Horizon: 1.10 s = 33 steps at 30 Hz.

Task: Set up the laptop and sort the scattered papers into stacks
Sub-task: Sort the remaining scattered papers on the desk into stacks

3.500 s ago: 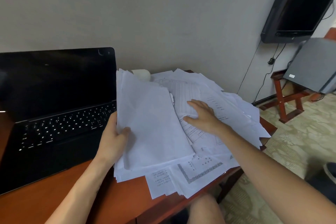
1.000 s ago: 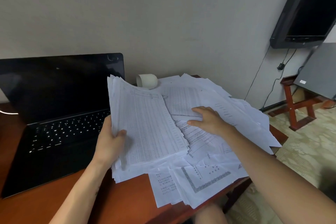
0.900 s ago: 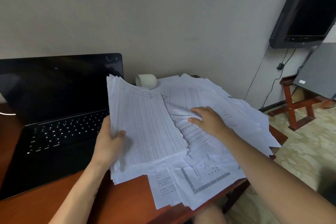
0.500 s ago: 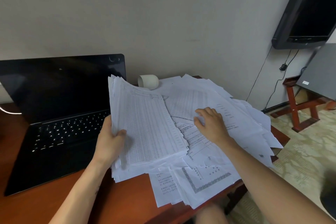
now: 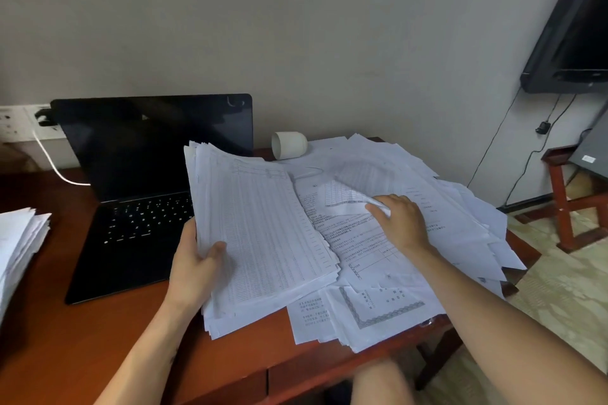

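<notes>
White paper all over the right half of the frame: the scattered papers (image 5: 460, 223) sprawl across the red-brown desk (image 5: 98, 339). At centre right the right hand (image 5: 399, 223) has its fingers curled and pinches one printed sheet (image 5: 355, 189) by its near edge, so the sheet bows up off the heap. At lower centre the left hand (image 5: 197, 268), thumb on top, grips the gathered sheaf (image 5: 263, 240), which is tilted up just beside the open, dark-screened laptop (image 5: 141, 191). Another stack (image 5: 19, 246) sits at the far left edge.

My read on doing this well: peel off that single sheet, lift it clear so its neighbours don't drag, check that its table print matches the sheaf, then lay it square on top. A firm left thumb should stop the bundle fanning out.
</notes>
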Tool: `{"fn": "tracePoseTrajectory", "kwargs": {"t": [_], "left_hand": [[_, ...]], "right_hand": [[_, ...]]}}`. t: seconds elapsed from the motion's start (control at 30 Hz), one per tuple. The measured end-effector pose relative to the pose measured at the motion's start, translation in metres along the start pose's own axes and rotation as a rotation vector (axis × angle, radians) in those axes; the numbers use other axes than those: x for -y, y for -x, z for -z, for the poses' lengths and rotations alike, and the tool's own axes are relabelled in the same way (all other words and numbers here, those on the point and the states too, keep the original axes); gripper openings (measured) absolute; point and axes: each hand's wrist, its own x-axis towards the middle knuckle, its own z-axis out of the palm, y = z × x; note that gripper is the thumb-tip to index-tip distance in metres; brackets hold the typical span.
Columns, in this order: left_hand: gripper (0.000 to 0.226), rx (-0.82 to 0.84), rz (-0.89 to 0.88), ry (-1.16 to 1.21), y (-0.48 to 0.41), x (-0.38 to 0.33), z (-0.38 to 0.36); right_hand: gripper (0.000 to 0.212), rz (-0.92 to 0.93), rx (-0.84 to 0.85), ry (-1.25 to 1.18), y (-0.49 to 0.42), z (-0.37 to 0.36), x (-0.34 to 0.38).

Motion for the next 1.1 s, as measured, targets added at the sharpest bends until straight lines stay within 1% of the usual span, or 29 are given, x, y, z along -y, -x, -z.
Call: {"fn": "tracePoseTrajectory", "kwargs": {"t": [0.13,0.3,0.4,0.43,0.5,0.53,0.57,0.67,0.7,0.77,0.83,0.87,0.93,1.03,1.1], "left_hand": [[0.049,-0.027,0.005,0.036,0.013,0.004,0.014],[0.047,-0.046,0.019,0.069,0.022,0.007,0.023],[0.046,-0.045,0.015,0.086,0.027,0.006,0.027],[0.046,-0.044,0.022,0.097,0.028,0.007,0.029],[0.046,-0.036,0.044,0.119,0.029,0.010,0.033],[0.046,-0.028,0.051,0.122,0.030,0.011,0.035],[0.046,-0.020,0.055,0.121,0.031,0.011,0.036],[0.046,-0.003,0.062,0.105,0.032,0.010,0.035],[0.046,0.000,0.062,0.099,0.033,0.010,0.035],[0.045,0.001,0.062,0.089,0.033,0.009,0.035],[0.046,0.000,0.058,0.083,0.033,0.009,0.035],[0.047,0.001,0.054,0.080,0.033,0.008,0.035],[0.046,0.002,0.047,0.076,0.033,0.008,0.034],[0.045,0.006,0.049,0.080,0.033,0.009,0.034],[0.045,0.006,0.047,0.073,0.033,0.009,0.034]], "right_hand": [[0.032,-0.013,0.030,-0.126,0.011,0.017,-0.003],[0.026,0.104,0.212,-0.217,0.031,0.049,-0.010],[0.025,0.233,0.283,-0.091,0.047,0.060,-0.018],[0.027,0.243,0.297,-0.026,0.051,0.062,-0.021],[0.042,0.202,0.333,0.068,0.060,0.067,-0.020],[0.050,0.191,0.345,0.074,0.064,0.069,-0.015],[0.054,0.188,0.358,0.049,0.066,0.071,-0.006],[0.055,0.169,0.458,-0.093,0.076,0.072,0.028],[0.061,0.151,0.516,-0.100,0.078,0.071,0.039],[0.087,0.131,0.630,-0.018,0.081,0.065,0.052],[0.107,0.154,0.658,0.094,0.083,0.056,0.055],[0.111,0.149,0.651,0.111,0.084,0.052,0.053],[0.107,0.139,0.630,0.091,0.085,0.050,0.053],[0.083,0.173,0.592,0.061,0.086,0.049,0.051],[0.066,0.190,0.523,0.036,0.087,0.048,0.046]]}}
